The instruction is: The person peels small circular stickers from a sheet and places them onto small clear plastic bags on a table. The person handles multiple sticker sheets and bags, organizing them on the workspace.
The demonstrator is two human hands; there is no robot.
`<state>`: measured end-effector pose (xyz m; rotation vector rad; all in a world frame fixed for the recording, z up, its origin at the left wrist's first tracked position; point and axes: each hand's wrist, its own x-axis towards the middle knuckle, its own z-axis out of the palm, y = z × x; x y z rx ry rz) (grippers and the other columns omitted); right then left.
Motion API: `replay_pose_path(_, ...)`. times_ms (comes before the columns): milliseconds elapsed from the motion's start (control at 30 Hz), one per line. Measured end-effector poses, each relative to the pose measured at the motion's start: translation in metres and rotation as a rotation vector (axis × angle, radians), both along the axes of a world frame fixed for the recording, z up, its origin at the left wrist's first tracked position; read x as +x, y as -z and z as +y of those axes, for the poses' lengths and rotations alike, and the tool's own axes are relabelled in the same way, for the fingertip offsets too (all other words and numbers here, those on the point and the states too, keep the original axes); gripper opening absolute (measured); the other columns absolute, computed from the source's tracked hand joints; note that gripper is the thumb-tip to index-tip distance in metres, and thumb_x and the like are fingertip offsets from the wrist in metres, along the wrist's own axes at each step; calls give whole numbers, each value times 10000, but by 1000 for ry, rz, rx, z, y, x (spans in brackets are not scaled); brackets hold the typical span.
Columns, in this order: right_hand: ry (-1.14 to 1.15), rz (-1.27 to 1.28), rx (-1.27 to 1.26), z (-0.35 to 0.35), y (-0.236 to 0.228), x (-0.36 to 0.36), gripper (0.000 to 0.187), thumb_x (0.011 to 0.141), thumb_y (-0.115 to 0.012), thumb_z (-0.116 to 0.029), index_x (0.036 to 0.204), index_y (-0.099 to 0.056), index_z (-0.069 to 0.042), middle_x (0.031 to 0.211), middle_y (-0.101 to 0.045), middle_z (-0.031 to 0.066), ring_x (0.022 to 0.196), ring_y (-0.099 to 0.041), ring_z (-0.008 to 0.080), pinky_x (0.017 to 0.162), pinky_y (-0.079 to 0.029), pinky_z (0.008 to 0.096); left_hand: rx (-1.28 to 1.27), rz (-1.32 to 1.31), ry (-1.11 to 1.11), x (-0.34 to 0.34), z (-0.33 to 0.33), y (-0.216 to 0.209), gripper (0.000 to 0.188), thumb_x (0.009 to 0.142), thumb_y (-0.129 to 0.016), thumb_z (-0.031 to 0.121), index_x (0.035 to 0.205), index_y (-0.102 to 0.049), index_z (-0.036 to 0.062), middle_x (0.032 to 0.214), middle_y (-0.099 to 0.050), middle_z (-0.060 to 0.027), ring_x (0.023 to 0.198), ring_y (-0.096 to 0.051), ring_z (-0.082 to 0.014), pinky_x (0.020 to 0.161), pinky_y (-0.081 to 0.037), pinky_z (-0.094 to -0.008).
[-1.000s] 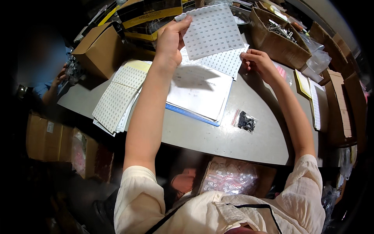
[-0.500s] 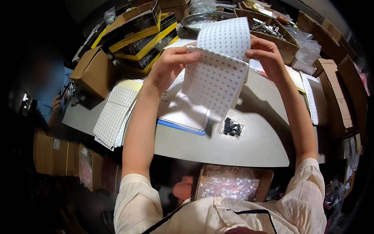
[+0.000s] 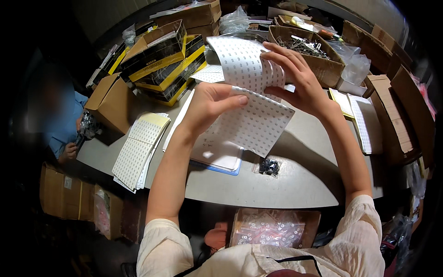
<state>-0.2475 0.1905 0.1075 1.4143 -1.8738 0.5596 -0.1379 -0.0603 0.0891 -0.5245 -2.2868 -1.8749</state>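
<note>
Above the table I hold up a few white label sheets (image 3: pixel 258 127), printed all over with rows of small dark marks. My left hand (image 3: pixel 207 108) pinches them at their left side, thumb across the front. The upper part folds back and curls away from me. On that curled part, my right hand (image 3: pixel 300 81) has its thumb in front and its fingers behind the edge. Beneath the sheets lies a blue clipboard (image 3: pixel 233 171) with white paper on it, partly hidden. Close to their lower corner is a small clear bag of black parts (image 3: pixel 269 167).
Left of my forearm lies a stack of label sheets (image 3: pixel 142 141). Black-and-yellow boxes (image 3: pixel 168 74) and a brown carton (image 3: pixel 110 99) stand behind it. An open box of metal parts (image 3: pixel 307 48) is at the back. Below the table edge sits a box of bagged white rings (image 3: pixel 272 228). A co-worker (image 3: pixel 69 124) is at left.
The sheets have come lower and tilted, with the curled part swung left. My right hand has moved left and turned over the curl; my left hand has dropped slightly.
</note>
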Motion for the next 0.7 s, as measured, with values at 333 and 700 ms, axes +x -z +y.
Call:
replay_pose_path(333,-292,-1274,-322,5,-1,-5,722,838,-810,-94,1456,-450,2,1106,-705,96,998,-669,150,898,-536,319,80,43,6,0,5,2,272,867,-764,157,1079,-778,-14,958,-769,-100,876,-687,-126,833,-528,-263)
replay_pose_path(700,42,-1071,-1086,140,10,-121,375,936,-683,-63,1258,-597,108,1041,-711,141,871,-709,166,740,-578,282,41,-107,66,-14,12,16,292,866,-753,198,1050,-783,-27,1303,-701,-133,929,-697,-145,912,-518,-288)
